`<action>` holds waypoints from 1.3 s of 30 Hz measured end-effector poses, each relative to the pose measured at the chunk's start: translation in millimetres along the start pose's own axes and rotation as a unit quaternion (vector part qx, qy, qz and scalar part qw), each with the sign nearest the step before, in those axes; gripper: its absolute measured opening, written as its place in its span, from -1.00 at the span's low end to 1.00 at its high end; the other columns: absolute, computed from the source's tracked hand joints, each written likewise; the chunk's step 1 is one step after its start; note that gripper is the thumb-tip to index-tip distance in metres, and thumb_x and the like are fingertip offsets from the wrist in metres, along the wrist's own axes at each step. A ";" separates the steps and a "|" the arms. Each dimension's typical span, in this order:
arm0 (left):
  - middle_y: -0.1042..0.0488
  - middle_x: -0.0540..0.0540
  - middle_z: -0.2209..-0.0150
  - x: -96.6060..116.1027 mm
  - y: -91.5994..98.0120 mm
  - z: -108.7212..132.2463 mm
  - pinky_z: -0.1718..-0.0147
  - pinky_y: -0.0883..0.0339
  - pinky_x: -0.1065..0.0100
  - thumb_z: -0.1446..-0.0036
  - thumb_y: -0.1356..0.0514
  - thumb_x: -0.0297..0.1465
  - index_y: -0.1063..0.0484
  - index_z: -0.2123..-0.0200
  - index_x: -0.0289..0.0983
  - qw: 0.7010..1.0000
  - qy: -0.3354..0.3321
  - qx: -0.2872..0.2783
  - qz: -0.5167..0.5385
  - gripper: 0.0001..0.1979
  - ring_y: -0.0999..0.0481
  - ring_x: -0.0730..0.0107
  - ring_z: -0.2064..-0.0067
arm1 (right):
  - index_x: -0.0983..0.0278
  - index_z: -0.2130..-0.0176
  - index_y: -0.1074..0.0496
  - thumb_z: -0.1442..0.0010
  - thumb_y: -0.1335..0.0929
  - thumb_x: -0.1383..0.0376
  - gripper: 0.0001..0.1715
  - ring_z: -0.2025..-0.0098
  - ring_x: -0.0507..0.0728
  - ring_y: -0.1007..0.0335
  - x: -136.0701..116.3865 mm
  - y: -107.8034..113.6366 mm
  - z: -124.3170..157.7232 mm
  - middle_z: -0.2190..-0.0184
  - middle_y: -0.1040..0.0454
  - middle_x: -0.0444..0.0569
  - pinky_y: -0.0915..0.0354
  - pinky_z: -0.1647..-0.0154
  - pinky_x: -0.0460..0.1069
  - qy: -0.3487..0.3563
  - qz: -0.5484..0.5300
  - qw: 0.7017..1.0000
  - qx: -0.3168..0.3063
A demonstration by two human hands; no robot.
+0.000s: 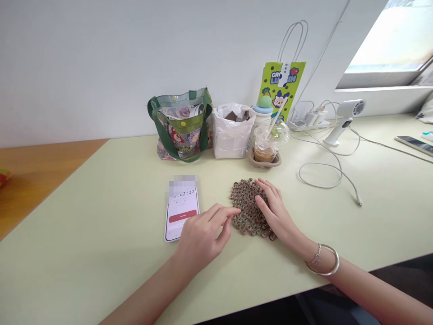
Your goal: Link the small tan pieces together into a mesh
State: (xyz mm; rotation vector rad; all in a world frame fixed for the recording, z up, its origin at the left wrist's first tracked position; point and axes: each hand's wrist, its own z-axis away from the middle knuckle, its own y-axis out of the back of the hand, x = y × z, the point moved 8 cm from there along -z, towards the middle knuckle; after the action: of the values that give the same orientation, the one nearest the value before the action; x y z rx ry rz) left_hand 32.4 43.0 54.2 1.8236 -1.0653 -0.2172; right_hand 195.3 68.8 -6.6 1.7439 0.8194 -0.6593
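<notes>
A flat mat of small bronze-coloured linked discs or beads lies on the pale green desk. Its discs are too small to make out in detail. My right hand rests on the mat's right part, fingers slightly apart, with a double metal bangle on the wrist. My left hand reaches in from the lower left, its fingertips at the mat's left edge. The heel of that hand overlaps the corner of a smartphone, which lies face up showing a timer and a red button. The top of its screen is blurred out.
At the back stand a green-handled clear tote bag, a white bag, a plastic cup with a straw and a green paper bag. To the right lie white cables, a power strip, a white fan and another phone.
</notes>
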 end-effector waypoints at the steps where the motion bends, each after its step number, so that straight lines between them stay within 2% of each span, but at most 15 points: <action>1: -0.50 0.05 0.34 0.3 0.2 0.5 0.55 -0.23 0.50 -0.15 0.01 -0.51 -0.38 0.17 -0.20 1.000 -0.002 0.002 0.003 -0.76 -0.47 0.54 0.43 | 0.15 -0.16 -0.09 -0.25 -0.12 0.11 -0.50 -0.25 0.20 0.14 -0.1 -2.0 -1.7 -0.18 -0.11 0.03 0.07 -0.23 0.26 0.001 0.000 1.000 -0.003; 12: -0.53 0.03 0.34 3.5 3.7 0.2 0.42 -0.34 0.46 -0.13 0.01 -0.55 -0.38 0.23 -0.23 0.999 -0.022 0.020 0.024 -0.77 -0.51 0.48 0.34 | 0.18 -0.12 -0.14 -0.24 -0.13 0.11 -0.51 -0.18 0.20 -0.02 -6.3 -25.9 -27.7 -0.11 -0.21 0.05 -0.01 -0.19 0.23 0.025 -0.011 0.999 -0.022; 18: -0.52 0.05 0.36 3.7 3.8 0.0 0.44 -0.31 0.45 -0.12 0.00 -0.56 -0.37 0.24 -0.22 0.999 -0.026 0.021 0.026 -0.77 -0.49 0.47 0.36 | 0.19 -0.09 -0.20 -0.24 -0.14 0.12 -0.54 -0.16 0.19 -0.05 -18.5 -41.5 -37.5 -0.07 -0.26 0.04 -0.02 -0.18 0.20 0.050 -0.024 0.998 -0.041; 23: -0.50 0.04 0.37 4.6 2.5 0.0 0.44 -0.31 0.42 -0.12 -0.01 -0.55 -0.37 0.25 -0.23 0.999 -0.034 0.013 0.029 -0.80 -0.46 0.45 0.37 | 0.20 -0.05 -0.24 -0.26 -0.12 0.12 -0.57 -0.13 0.15 -0.11 -24.8 -41.0 -42.3 -0.05 -0.30 0.01 -0.04 -0.18 0.14 0.065 -0.048 0.996 -0.049; 30: -0.48 -0.01 0.38 14.2 -3.9 1.7 0.38 -0.33 0.39 -0.10 -0.03 -0.57 -0.38 0.23 -0.24 0.995 -0.083 -0.026 0.051 -0.78 -0.44 0.41 0.32 | 0.22 -0.04 -0.25 -0.26 -0.10 0.10 -0.54 -0.13 0.14 -0.12 -0.7 -21.0 -67.2 -0.04 -0.31 0.02 -0.01 -0.19 0.11 0.053 -0.056 0.997 -0.021; 35: -0.47 0.00 0.37 17.1 -4.8 2.5 0.35 -0.36 0.39 -0.09 -0.04 -0.60 -0.37 0.23 -0.26 0.992 -0.106 -0.024 0.064 -0.78 -0.44 0.41 0.30 | 0.26 -0.05 -0.25 -0.25 -0.11 0.05 -0.49 -0.12 0.17 -0.14 13.2 -30.9 -87.8 -0.04 -0.31 0.06 -0.01 -0.17 0.14 0.046 -0.047 0.997 -0.044; 39: -0.48 0.00 0.39 15.9 -4.3 2.2 0.36 -0.36 0.40 -0.09 -0.03 -0.59 -0.38 0.25 -0.26 0.993 -0.104 -0.017 0.060 -0.78 -0.44 0.42 0.31 | 0.28 -0.04 -0.28 -0.26 -0.09 0.04 -0.47 -0.11 0.19 -0.17 11.1 -45.1 -101.6 -0.04 -0.32 0.09 -0.04 -0.15 0.15 0.054 -0.051 0.995 -0.074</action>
State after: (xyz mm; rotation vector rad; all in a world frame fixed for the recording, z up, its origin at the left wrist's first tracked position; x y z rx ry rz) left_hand 43.1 30.3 54.2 1.7276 -1.3058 -0.3571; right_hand 170.9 177.7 -10.8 1.6230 1.0115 -0.5614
